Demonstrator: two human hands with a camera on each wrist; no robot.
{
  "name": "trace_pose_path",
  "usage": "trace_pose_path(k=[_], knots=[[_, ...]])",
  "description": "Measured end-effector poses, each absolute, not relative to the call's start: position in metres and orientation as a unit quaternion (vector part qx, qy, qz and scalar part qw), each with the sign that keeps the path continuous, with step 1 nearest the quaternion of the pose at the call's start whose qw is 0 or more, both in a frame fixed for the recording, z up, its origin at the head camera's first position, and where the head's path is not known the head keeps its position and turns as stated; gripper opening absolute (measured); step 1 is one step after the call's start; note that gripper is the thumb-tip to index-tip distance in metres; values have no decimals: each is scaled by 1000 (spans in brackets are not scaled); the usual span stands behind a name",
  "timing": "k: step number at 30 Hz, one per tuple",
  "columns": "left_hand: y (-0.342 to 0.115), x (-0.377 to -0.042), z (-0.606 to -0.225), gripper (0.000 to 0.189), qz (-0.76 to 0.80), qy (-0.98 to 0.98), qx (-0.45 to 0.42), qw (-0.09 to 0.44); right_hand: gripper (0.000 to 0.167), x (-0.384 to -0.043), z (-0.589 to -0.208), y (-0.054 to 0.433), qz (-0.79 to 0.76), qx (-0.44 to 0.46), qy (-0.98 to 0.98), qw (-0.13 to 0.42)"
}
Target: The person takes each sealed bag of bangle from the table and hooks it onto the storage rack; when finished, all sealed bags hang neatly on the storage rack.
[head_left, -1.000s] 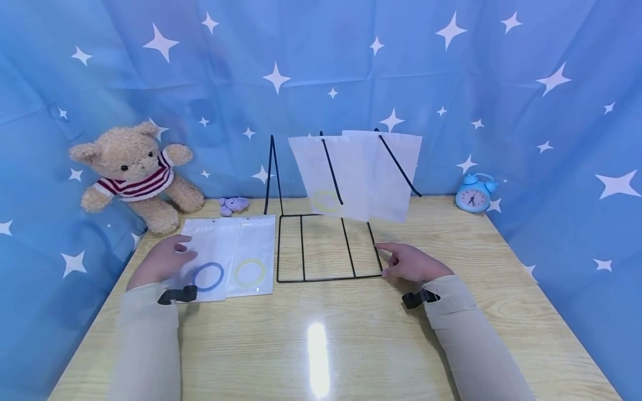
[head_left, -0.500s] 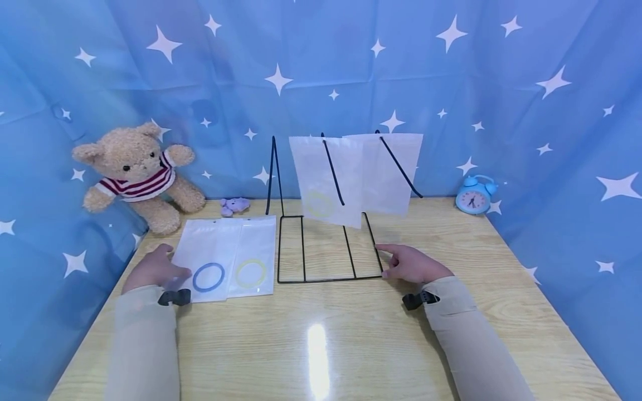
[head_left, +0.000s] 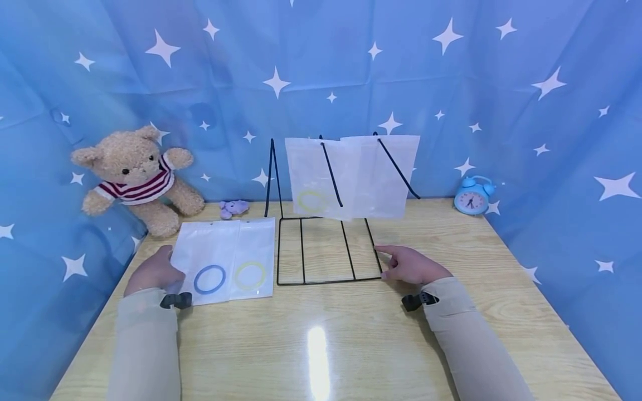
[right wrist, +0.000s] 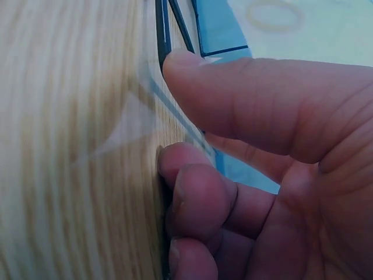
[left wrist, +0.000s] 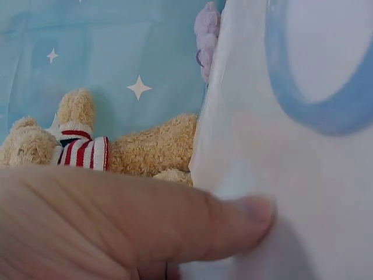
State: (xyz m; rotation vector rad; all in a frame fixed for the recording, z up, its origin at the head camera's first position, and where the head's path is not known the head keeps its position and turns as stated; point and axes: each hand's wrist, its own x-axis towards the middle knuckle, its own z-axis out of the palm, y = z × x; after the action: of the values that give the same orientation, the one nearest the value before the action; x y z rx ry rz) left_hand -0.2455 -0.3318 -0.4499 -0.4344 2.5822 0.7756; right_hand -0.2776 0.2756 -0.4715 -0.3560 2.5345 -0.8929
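Observation:
My left hand [head_left: 154, 271] pinches the left edge of a white zip bag [head_left: 205, 245], thumb on top and the other fingers mostly hidden. A blue ring [head_left: 224, 278] shows through this bag. Against its right side lies a second zip bag [head_left: 258, 239] with a yellow ring [head_left: 264, 276]. My right hand [head_left: 412, 264] grips the right side of the black wire rack's base [head_left: 302, 250], index finger stretched along the wire. From the rack's middle and right hooks hang two zip bags, a left one [head_left: 306, 167] with a yellow ring and a right one [head_left: 386, 178].
The rack's left hook [head_left: 268, 178] carries no bag. A teddy bear [head_left: 135, 172] leans at the back left, beside a small purple plush toy [head_left: 233, 209]. A blue alarm clock [head_left: 472, 196] stands at the back right, before a starry blue curtain [head_left: 225, 111].
My left hand has drawn back to the blue-ring bag's left edge and taken hold there; that bag has shifted slightly. The hanging bags swing a little. My right hand stays put.

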Motion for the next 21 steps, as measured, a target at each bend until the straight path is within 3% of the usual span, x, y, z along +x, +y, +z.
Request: trace_pose_path(k=[10, 16, 21], knots=[[-329, -246, -440, 79, 296, 933, -111, 174, 80, -278, -473, 277, -321, -135, 914, 210], [-324, -246, -435, 58, 287, 937, -106, 169, 80, -277, -472, 276, -323, -136, 913, 210], [-321, -244, -431, 55, 293, 937, -111, 156, 80, -274, -467, 274, -319, -138, 914, 209]])
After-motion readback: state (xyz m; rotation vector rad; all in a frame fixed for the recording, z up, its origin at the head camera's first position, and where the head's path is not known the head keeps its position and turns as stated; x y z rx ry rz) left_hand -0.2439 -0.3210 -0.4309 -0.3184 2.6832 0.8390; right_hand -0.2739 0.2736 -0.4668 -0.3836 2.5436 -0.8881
